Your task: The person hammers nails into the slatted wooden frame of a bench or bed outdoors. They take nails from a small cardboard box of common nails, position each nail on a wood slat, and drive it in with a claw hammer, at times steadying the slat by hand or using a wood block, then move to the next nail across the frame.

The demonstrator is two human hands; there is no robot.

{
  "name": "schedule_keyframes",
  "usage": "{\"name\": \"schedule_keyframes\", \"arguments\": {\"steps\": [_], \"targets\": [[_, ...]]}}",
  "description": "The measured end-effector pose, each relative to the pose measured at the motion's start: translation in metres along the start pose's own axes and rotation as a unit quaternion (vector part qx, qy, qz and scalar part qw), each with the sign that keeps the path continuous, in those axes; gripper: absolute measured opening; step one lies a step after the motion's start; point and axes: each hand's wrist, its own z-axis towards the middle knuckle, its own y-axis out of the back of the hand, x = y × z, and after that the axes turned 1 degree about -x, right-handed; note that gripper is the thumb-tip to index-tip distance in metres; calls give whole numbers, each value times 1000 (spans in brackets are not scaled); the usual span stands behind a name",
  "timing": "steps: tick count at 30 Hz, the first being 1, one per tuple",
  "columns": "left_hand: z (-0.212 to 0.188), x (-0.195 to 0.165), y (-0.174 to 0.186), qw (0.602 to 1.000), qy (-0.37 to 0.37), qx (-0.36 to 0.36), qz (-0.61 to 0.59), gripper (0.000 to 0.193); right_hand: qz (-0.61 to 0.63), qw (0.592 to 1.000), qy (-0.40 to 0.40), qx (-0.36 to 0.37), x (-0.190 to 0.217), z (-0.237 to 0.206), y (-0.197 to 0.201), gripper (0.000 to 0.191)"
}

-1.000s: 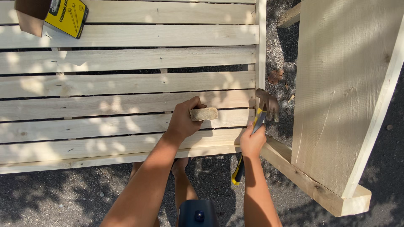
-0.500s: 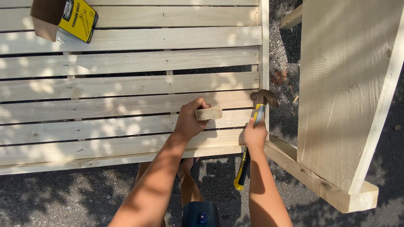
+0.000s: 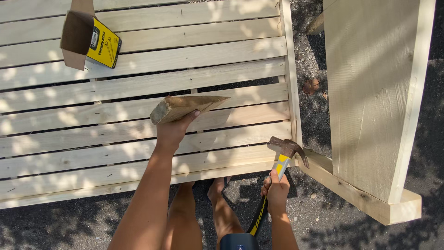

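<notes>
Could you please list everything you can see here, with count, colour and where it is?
Slatted panel: one, pale wood, flat across the left and centre.
Nail box: one, yellow and brown cardboard, open, on the panel's upper left.
Wedge block: one, tan wood, held above the slats.
Hammer: one, yellow and black handle, at the panel's lower right corner.
Upright board frame: one, pale wood, right.
Ground: dark gravel.
Left hand: grips the wedge block.
Right hand: grips the hammer.

Bright, sharp daylight dapples leaf shadows across the pale slats (image 3: 138,83) and dark ground (image 3: 55,227)
</notes>
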Motion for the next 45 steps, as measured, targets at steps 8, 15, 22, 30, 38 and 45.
{"name": "schedule_keyframes", "arguments": {"steps": [8,15,22,30,38,45], "targets": [[15,34,-17,996,-6,83,34,34,-27,998,6,52,-2,-8,-41,30],[5,49,-41,975,-149,156,57,38,-34,996,28,78,14,-10,-55,32],[-24,69,-104,971,-199,112,76,28,-53,995,77,33,47,-39,-59,27],[10,57,-112,958,-190,75,200,34,-194,939,284,-19,86,-93,-45,26],[15,65,-120,974,-117,95,167,31,-463,869,166,-58,103,-96,-66,30],[15,70,-122,962,-138,113,206,37,-262,880,397,-21,90,-103,-64,30]]}}
